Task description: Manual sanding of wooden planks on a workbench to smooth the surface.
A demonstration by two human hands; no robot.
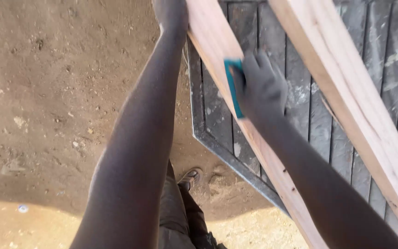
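The left hand (pixel 171 14) grips the near plank (pixel 217 50) at its upper end, steadying it. Lower down the plank, the right hand (pixel 261 85) presses a teal sanding pad (pixel 232 85) against it. Long, even strokes along the grain look best.

The bare sandy dirt floor (pixel 47 92) carries a dark grey slatted metal panel (pixel 300 115) lying flat, with scattered small pebbles and pale sawdust (pixel 236 193) beside its corner.
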